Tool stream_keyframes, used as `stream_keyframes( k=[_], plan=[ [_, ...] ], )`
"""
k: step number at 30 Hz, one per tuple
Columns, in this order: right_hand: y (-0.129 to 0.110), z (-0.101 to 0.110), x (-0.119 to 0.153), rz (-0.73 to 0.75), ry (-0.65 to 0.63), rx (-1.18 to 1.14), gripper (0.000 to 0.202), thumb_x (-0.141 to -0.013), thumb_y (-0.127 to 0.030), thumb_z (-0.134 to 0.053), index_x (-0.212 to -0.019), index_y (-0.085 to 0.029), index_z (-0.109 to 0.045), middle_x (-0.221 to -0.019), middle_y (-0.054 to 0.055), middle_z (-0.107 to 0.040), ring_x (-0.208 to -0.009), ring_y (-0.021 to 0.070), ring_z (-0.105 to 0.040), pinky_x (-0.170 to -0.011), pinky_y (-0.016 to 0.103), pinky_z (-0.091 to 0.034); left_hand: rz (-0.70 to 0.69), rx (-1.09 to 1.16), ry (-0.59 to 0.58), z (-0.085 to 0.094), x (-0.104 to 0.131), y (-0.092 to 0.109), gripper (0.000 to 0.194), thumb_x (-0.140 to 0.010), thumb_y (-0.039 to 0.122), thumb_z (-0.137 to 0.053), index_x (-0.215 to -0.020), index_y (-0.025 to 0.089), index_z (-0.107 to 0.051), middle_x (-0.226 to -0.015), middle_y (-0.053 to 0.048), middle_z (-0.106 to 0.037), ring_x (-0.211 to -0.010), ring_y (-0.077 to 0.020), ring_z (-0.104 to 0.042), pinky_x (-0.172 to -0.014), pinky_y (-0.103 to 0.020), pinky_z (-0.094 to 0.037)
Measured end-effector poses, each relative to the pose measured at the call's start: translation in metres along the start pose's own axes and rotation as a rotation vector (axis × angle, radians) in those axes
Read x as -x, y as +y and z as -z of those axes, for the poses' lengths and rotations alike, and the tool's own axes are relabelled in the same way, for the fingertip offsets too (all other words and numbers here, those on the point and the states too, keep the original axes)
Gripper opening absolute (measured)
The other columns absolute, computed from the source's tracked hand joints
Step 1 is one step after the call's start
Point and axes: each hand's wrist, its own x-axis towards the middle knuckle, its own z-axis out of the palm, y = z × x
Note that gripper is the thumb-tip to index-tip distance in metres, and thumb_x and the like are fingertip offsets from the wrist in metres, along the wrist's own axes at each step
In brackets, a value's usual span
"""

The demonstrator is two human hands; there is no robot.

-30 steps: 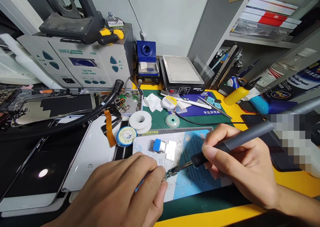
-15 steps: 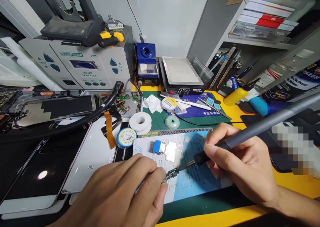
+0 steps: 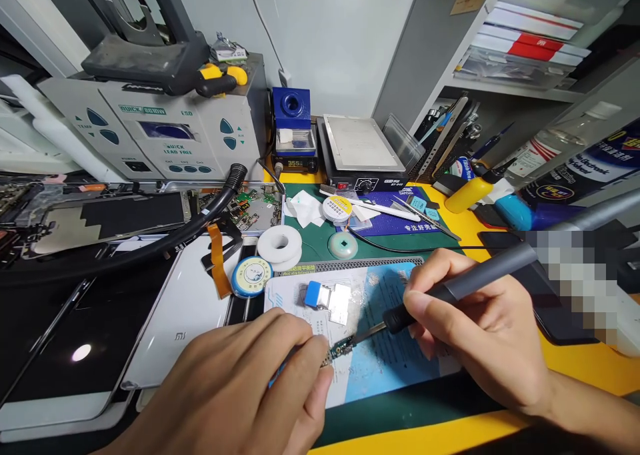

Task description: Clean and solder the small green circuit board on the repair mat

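Observation:
My left hand [image 3: 250,381] is closed, its thumb and fingers pinching a small green circuit board [image 3: 341,348] whose far end sticks out to the right. Part of the board is hidden under the fingers. In my right hand [image 3: 480,335] is a soldering iron [image 3: 450,288] with a dark handle, gripped like a pen. Its metal tip [image 3: 369,333] slants down to the board's outer end and appears to touch it. Beneath both hands lies a blue and white card [image 3: 390,368]. A small metal piece with a blue end [image 3: 327,300] rests on that card, just beyond my left hand.
A hot-air station [image 3: 165,131] stands at back left, its black hose [image 3: 200,228] crossing the bench. Behind the card are a solder spool [image 3: 279,247], a round blue tin [image 3: 253,277] and a heating plate [image 3: 363,145]. A white phone back [image 3: 180,308] lies left; bottles [image 3: 550,141] stand right.
The soldering iron's rear end has swung slightly, and the tip has shifted a little left along with the whole view. Both hands keep their grips.

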Motion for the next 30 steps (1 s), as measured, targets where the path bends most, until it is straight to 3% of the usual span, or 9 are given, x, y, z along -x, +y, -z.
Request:
stream_keyframes(
  k=[3, 13, 21, 26, 30],
  plan=[
    [0.0002, 0.0006, -0.0007, -0.007, 0.004, -0.006, 0.020, -0.082, -0.026, -0.073, -0.066, -0.023, -0.062, -0.049, -0.005, -0.055, -0.038, 0.0088, -0.046, -0.038, 0.019, -0.039, 0.019, -0.004, -0.049, -0.0006, 0.0017, 0.0001, 0.007, -0.093, 0.017, -0.059, -0.097, 0.021, -0.065, -0.080, 0.001, -0.068, -0.068, -0.0168, -0.064, -0.055, -0.037, -0.039],
    [0.0005, -0.0010, -0.0030, -0.035, 0.046, -0.082, 0.021, -0.078, -0.026, -0.074, -0.063, -0.023, -0.060, -0.048, -0.005, -0.052, -0.036, 0.0088, -0.042, -0.035, 0.019, -0.031, 0.046, 0.005, -0.041, -0.0014, 0.0015, -0.0001, 0.008, -0.092, 0.017, -0.061, -0.098, 0.020, -0.065, -0.080, 0.001, -0.067, -0.071, -0.0176, -0.064, -0.054, -0.037, -0.036],
    [-0.0035, 0.0009, -0.0048, -0.082, -0.007, -0.078, 0.023, -0.071, -0.026, -0.082, -0.063, -0.022, -0.060, -0.048, -0.005, -0.052, -0.038, 0.0094, -0.044, -0.036, 0.020, -0.036, -0.018, 0.023, -0.031, -0.0030, 0.0054, -0.0057, 0.010, -0.093, 0.017, -0.058, -0.098, 0.022, -0.065, -0.080, 0.001, -0.068, -0.070, -0.0173, -0.066, -0.053, -0.037, -0.036],
    [-0.0032, 0.0040, -0.0052, -0.089, -0.034, -0.081, 0.023, -0.081, -0.031, -0.074, -0.065, -0.024, -0.059, -0.049, -0.004, -0.051, -0.038, 0.0111, -0.044, -0.035, 0.022, -0.033, 0.044, -0.002, -0.069, -0.0011, 0.0030, -0.0033, 0.011, -0.092, 0.015, -0.059, -0.097, 0.021, -0.066, -0.081, 0.001, -0.068, -0.070, -0.0179, -0.065, -0.054, -0.037, -0.036],
    [-0.0021, 0.0072, -0.0070, -0.117, -0.062, -0.072, 0.014, -0.076, -0.026, -0.076, -0.072, -0.023, -0.063, -0.052, -0.005, -0.050, -0.043, 0.0100, -0.045, -0.040, 0.020, -0.039, 0.026, 0.023, -0.065, -0.0011, 0.0038, -0.0021, 0.009, -0.092, 0.016, -0.059, -0.096, 0.021, -0.065, -0.080, 0.002, -0.068, -0.070, -0.0178, -0.064, -0.055, -0.037, -0.037]
  ],
)
